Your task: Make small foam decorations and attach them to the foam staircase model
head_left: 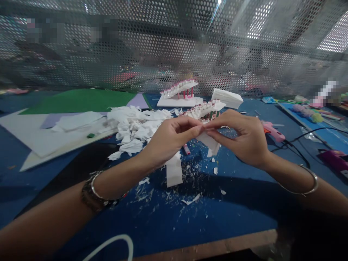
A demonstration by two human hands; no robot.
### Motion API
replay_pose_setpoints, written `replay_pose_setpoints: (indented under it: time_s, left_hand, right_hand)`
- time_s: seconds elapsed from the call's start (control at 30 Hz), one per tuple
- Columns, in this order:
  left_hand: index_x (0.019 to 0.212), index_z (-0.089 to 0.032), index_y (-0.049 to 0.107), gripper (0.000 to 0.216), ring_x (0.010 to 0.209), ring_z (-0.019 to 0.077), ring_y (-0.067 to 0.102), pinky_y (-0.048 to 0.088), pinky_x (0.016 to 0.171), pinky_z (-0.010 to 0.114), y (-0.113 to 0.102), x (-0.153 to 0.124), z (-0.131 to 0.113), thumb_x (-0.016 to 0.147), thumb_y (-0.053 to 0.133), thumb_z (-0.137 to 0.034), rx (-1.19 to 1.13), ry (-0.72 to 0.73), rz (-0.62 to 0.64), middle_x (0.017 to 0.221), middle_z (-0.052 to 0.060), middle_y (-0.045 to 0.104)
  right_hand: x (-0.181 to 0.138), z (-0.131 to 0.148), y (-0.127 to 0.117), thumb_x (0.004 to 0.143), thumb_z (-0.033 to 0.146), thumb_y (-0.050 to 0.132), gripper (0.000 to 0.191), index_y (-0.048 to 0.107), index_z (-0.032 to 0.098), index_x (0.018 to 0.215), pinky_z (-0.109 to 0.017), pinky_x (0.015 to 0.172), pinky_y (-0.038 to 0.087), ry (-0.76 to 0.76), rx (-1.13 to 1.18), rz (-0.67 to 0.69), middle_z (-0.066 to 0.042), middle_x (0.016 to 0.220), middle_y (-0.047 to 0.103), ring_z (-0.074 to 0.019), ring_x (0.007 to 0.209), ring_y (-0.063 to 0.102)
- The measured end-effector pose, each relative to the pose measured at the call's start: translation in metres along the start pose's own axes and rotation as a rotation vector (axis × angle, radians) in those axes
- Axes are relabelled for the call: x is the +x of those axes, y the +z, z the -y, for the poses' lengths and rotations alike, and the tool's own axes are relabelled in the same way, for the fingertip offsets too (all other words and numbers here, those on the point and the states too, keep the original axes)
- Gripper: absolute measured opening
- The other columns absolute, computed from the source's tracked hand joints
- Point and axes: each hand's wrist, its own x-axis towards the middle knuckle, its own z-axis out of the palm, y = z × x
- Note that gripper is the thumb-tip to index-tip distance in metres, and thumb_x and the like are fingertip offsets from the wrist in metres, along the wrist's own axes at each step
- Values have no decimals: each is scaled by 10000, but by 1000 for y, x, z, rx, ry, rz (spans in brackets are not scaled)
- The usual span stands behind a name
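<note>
Over the middle of the blue table (pixel 244 214), my left hand (pixel 170 141) and my right hand (pixel 243 137) meet fingertip to fingertip. Both pinch a small piece of white paper (pixel 208 140), which hangs below my right fingers. Beneath my left hand lies a white paper strip (pixel 174 171), its upper end hidden. Just beyond my hands stands a small model (pixel 208 108) with a sloping white top edged in pinkish ruffles and green posts, partly covered by my fingers. A heap of torn white paper (pixel 136 127) lies to the left of my left hand.
A similar model with red posts (pixel 187 94) stands behind, beside a stack of white paper (pixel 228 98). A pink glue gun (pixel 273 131) with a black cable lies right. Green sheets (pixel 81 101) and white boards (pixel 40 137) lie left. A perforated metal screen (pixel 163 43) rises behind.
</note>
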Motion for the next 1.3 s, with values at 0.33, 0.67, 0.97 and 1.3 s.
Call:
replay_pose_setpoints:
  time_s: [0.33,0.67,0.97,1.3]
  left_hand:
    - [815,-173,656,175,633,118,607,495,487,196,1,-1,-2,808,563,-321,52,13,6,755,5,667]
    - [777,-182,666,120,620,110,582,467,519,199,3,-2,1,781,614,-289,128,212,-83,707,1,656]
    - [798,-200,634,21,680,127,588,454,642,244,-1,-2,-1,782,619,-202,356,551,-81,728,2,654]
    - [770,-217,643,27,699,129,589,454,658,250,-4,-2,-7,781,627,-198,365,555,-98,726,-8,656]
  right_hand:
    - [-3,-1,0,855,194,521,106,625,201,876,-301,711,474,-260,-274,-53,-9,803,671,-138,767,586]
    - [0,0,-2,835,179,547,50,587,171,805,-268,727,466,-179,-239,-4,-26,804,658,-128,784,588]
    - [-3,2,-3,812,231,585,88,576,161,760,-206,597,441,-14,-184,2,14,689,626,-83,633,571]
    - [-2,7,-3,810,226,579,48,558,184,823,-212,660,507,123,166,31,16,769,619,-94,721,595]
